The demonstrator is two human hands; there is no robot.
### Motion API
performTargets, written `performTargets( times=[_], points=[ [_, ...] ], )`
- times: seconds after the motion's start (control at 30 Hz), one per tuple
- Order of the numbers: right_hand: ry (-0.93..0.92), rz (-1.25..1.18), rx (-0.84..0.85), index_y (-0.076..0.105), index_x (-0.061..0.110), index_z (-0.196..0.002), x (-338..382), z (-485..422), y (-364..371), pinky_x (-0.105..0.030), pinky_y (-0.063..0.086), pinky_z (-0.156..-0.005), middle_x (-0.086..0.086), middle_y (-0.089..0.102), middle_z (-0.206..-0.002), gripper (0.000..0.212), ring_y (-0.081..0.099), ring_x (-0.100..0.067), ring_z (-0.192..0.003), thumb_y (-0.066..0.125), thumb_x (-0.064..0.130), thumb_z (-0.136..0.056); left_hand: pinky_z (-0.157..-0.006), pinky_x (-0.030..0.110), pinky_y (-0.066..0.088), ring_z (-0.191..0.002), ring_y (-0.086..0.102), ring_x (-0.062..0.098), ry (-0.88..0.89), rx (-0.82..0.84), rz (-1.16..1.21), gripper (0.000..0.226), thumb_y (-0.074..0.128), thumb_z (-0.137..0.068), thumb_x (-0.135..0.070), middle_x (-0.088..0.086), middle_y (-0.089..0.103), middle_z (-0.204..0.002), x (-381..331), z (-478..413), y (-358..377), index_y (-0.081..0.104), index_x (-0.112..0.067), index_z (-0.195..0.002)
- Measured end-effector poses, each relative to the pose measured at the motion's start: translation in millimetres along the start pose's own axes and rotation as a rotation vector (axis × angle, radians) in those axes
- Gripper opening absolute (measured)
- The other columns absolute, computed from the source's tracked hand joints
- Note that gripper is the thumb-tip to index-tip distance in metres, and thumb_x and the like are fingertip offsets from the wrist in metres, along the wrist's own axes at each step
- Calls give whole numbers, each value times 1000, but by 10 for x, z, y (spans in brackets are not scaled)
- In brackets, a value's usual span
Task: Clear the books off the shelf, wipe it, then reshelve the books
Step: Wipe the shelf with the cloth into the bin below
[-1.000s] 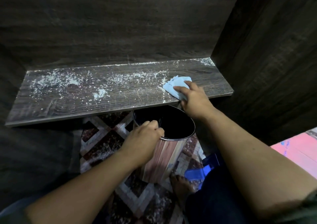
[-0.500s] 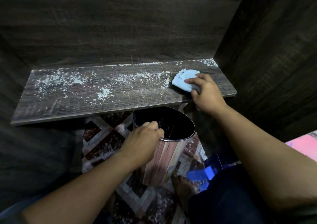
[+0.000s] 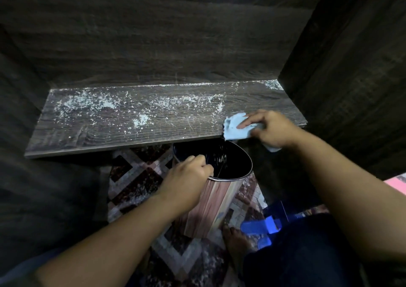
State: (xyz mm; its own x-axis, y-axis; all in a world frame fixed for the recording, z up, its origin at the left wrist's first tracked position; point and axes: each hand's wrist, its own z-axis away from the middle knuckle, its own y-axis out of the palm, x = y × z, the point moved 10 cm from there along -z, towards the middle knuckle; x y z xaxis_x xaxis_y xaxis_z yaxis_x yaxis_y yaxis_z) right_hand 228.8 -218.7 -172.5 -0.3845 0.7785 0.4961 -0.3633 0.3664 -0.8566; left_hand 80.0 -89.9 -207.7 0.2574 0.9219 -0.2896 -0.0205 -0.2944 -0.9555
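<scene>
right grip (image 3: 272,128) clamped on cloth (image 3: 235,129), shelf (image 3: 105,139) edge, 3 o'clock | left grip (image 3: 186,176) clamped on bin (image 3: 219,198), 6 o'clock | risk — crumbs (image 3: 140,119) overshooting bin onto rug (image 3: 136,176) through fast sweep

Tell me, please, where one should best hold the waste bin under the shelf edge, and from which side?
Probably the near left rim of the waste bin, from above, where the left hand grips it: the far rim lies under the front edge of the shelf, and white crumbs fall in below the cloth.
</scene>
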Motion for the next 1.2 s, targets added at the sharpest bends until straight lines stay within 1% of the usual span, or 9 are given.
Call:
performTargets(
  times=[0.07, 0.23, 0.37, 0.43, 0.5, 0.77, 1.0, 1.1, 1.2],
  points=[
    [36, -68, -122, 71, 31, -104, -89, -39, -253, -10, 26, -100, 2, 55, -127, 32, 51, -13, -121, 63, 5, -87, -63, 30, 44, -94, 50, 17, 3, -13, 10, 30, 58, -79, 5, -3, 48, -95, -5, -4, -19, 61, -18, -99],
    [86, -4, -302, 61, 22, -129, -210, -354, -400, -13, 17, -106, -10, 41, -142, 40, 40, -22, -133, 57, 9, -92, -66, 26, 37, -101, 48, 16, 1, -1, 29, 29, 54, -86, 1, -4, 46, -101, -14, -41, 5, 59, -20, -106],
    [149, 32, -273, 46, 25, -142, -322, -804, -154, -25, 16, -115, -17, 26, -153, 44, 26, -29, -142, 49, 26, -98, -75, 31, 44, -106, 47, 16, -22, 26, 33, 30, 52, -87, -4, -4, 45, -105, -19, -79, 29, 57, -22, -111],
    [188, 172, -228, 38, 36, -145, -362, -929, 15, -38, 18, -117, -11, 20, -158, 46, 20, -30, -144, 39, 43, -100, -77, 31, 45, -107, 47, 16, -30, 39, 24, 31, 52, -87, -5, -4, 44, -106, -19, -91, 39, 56, -22, -112],
    [188, 273, -244, 36, 43, -144, -334, -935, 77, -45, 22, -115, -5, 19, -159, 45, 22, -32, -142, 35, 48, -99, -79, 31, 46, -109, 47, 17, -38, 41, 19, 33, 51, -87, -4, -4, 45, -108, -14, -101, 45, 57, -22, -114],
    [-93, 262, -219, 54, 28, -135, -92, -559, 193, -37, 33, -109, -15, 40, -146, 40, 38, -34, -133, 50, 21, -95, -73, 27, 37, -108, 45, 16, -29, 48, 21, 28, 52, -89, -6, -5, 43, -107, -60, -89, 68, 56, -23, -112],
    [-150, 212, -102, 63, 28, -116, -23, -224, 95, -35, 42, -99, -2, 49, -125, 38, 52, -25, -117, 60, 10, -83, -67, 31, 46, -99, 50, 16, -10, 35, 16, 21, 58, -87, -6, -5, 46, -99, -50, -82, 50, 59, -21, -102],
    [-152, 88, -206, 60, 31, -116, 4, -143, -151, -40, 44, -99, 2, 49, -120, 42, 53, -23, -112, 59, 8, -80, -68, 30, 45, -99, 49, 16, -12, 25, 29, 20, 55, -89, -6, -5, 47, -99, -45, -87, 29, 60, -20, -102],
    [-128, 35, -374, 49, 31, -131, 15, -254, -449, -40, 40, -105, 0, 41, -134, 56, 48, -24, -119, 55, 10, -80, -67, 27, 38, -100, 48, 16, -6, 17, 30, 24, 55, -88, -3, -5, 46, -101, -67, -101, 28, 59, -20, -105]
  ],
)
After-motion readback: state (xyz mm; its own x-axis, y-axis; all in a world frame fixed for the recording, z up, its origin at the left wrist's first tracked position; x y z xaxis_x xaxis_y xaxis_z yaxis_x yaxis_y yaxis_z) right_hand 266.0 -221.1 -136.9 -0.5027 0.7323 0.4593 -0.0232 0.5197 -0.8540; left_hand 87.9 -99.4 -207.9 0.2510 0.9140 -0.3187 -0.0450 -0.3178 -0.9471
